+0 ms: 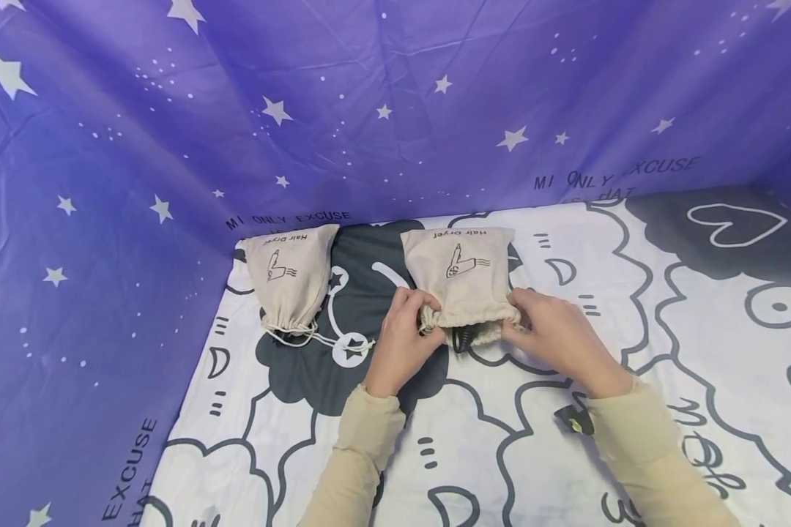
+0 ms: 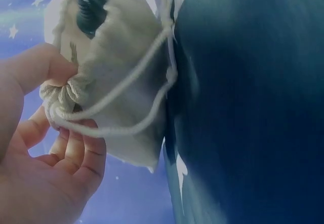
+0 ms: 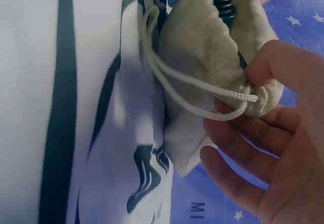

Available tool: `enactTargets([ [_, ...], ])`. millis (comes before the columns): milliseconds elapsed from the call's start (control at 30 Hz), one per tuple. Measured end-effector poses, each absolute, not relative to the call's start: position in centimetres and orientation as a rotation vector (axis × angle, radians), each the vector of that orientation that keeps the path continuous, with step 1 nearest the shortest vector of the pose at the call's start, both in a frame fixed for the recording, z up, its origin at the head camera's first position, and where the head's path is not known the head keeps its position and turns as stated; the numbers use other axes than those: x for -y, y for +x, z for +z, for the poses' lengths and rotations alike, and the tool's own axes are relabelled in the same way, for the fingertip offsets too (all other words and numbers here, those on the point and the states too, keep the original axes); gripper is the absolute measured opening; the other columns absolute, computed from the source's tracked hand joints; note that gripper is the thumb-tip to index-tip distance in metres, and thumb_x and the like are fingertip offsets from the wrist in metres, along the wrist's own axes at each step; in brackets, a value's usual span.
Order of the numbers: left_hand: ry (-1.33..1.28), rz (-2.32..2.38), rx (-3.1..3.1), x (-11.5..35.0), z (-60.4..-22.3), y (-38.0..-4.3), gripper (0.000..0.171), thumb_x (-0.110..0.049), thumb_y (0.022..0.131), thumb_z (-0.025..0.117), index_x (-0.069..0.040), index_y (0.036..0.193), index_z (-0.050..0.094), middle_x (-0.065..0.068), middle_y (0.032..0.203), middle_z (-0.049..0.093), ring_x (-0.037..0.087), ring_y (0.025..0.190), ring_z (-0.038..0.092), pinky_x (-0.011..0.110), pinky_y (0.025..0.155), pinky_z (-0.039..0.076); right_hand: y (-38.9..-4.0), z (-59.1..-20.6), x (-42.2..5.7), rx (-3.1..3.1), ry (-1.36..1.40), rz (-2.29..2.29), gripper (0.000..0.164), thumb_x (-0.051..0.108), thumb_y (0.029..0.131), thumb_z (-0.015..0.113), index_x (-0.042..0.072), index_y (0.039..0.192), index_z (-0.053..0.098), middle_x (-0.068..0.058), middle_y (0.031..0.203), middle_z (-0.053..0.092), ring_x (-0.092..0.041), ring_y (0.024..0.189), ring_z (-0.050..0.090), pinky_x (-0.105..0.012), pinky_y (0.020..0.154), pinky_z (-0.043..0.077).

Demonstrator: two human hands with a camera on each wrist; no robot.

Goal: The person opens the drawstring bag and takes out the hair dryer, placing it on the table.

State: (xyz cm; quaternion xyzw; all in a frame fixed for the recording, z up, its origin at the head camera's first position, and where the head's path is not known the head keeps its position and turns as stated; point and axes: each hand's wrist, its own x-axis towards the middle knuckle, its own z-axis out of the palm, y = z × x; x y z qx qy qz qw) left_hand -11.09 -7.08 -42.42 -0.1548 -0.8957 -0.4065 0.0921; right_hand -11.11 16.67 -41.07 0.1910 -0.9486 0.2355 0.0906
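Between both hands a beige drawstring bag (image 1: 458, 274), printed "Hair Dryer" with a dryer drawing, has its mouth spread toward me. My left hand (image 1: 409, 333) pinches the gathered rim at the left corner, thumb at the opening. At the right corner my right hand (image 1: 550, 329) pinches the rim the same way. A black ribbed cord (image 1: 462, 339) shows in the mouth; the rest of the contents is hidden inside. White drawstrings (image 2: 136, 77) loop from the rim, and in the right wrist view a drawstring (image 3: 202, 95) hangs beside the fingers.
A second beige drawstring bag (image 1: 290, 278) with the same print lies to the left, its neck drawn together and its strings trailing right. A small dark tag-like piece (image 1: 575, 421) lies near the right sleeve. Purple starry cloth (image 1: 382, 168) rises behind the patterned white sheet (image 1: 474, 424).
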Motion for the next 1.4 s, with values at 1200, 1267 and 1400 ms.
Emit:
enactTargets([
  [1200,-0.465,-1.162,2.724,9.6,-41.9,-11.3,0.032,0.002,0.076,0.070,-0.014,0.103,0.063,0.002,0.092,0.048,0.015,0.074,0.047,0.026,0.068,0.042,-11.5,-40.5,-19.1,2.941,0.530,0.738,0.014,0.013,0.079,0.068,0.015,0.086,0.055,0.004,0.069,0.054,-0.014,0.060,0.045,-0.030,0.053,0.036],
  [1267,-0.489,-1.160,2.731,9.2,-42.0,-11.3,0.030,0.001,0.077,0.070,-0.014,0.103,0.063,0.005,0.092,0.048,0.016,0.075,0.049,0.027,0.068,0.042,-11.6,-40.8,-18.6,2.935,0.560,0.731,0.016,0.013,0.079,0.067,0.015,0.083,0.052,0.004,0.066,0.049,-0.013,0.059,0.043,-0.029,0.052,0.035],
  [1400,-0.507,-1.147,2.750,9.1,-42.1,-11.3,0.030,0.000,0.079,0.069,-0.015,0.104,0.063,0.004,0.093,0.048,0.015,0.078,0.049,0.027,0.070,0.043,-11.7,-41.2,-18.1,2.939,0.596,0.721,0.018,0.013,0.078,0.067,0.016,0.081,0.050,0.005,0.064,0.045,-0.013,0.059,0.043,-0.028,0.052,0.034],
])
